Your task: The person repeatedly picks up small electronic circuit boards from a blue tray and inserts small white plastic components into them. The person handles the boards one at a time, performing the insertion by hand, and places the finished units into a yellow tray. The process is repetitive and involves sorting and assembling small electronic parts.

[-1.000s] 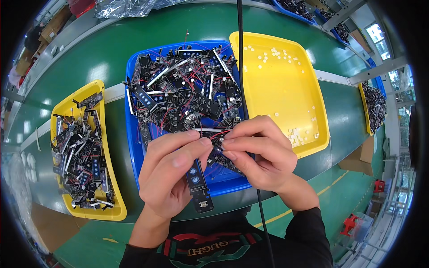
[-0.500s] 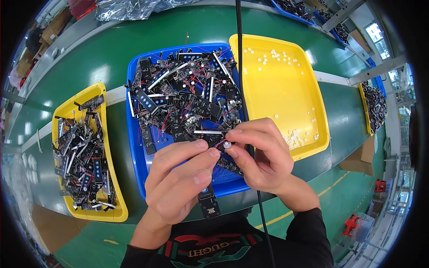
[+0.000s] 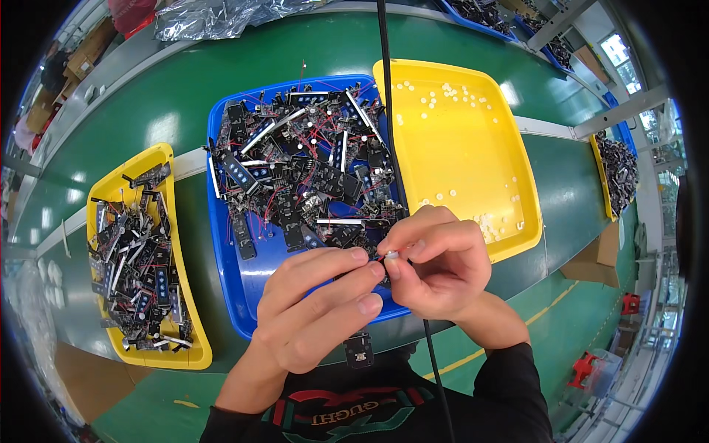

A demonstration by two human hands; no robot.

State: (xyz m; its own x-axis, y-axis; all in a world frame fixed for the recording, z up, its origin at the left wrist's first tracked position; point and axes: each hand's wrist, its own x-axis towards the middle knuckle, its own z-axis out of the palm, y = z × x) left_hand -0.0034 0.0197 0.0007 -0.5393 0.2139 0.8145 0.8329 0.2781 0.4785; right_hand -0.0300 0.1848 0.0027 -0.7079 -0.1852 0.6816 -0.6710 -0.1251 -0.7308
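Working the small white disc (image 3: pixel 391 255) beside a thin red wire (image 3: pixel 379 258) looks like the step in hand: fine fingertip stuff, probably midway. Your right grip (image 3: pixel 441 267) has thumb and finger pinched on the disc. Your left grip (image 3: pixel 317 310) is curled, apparently around a black circuit board (image 3: pixel 360 351); most of it is hidden, only the lower end pokes out below your fingers, near the close edge of the green counter (image 3: pixel 244 52). Fingertips of both hands nearly meet above the near part of the blue tray (image 3: pixel 260 275). Disc and wire joined or not: can't tell, too small.

Around you: heaped circuit boards (image 3: pixel 292 218) in the blue tray, more boards (image 3: pixel 140 273) in the left yellow tray (image 3: pixel 193 325), loose white discs (image 3: pixel 485 227) scattered in the right yellow tray (image 3: pixel 458 162). A black cable (image 3: pixel 389 111) hangs close to your right grip.

Next move, my judgement: calls for a light, steady pinch on the disc, the board braced in your left grip, and slack in the wire so nothing tugs it; mind the cable too
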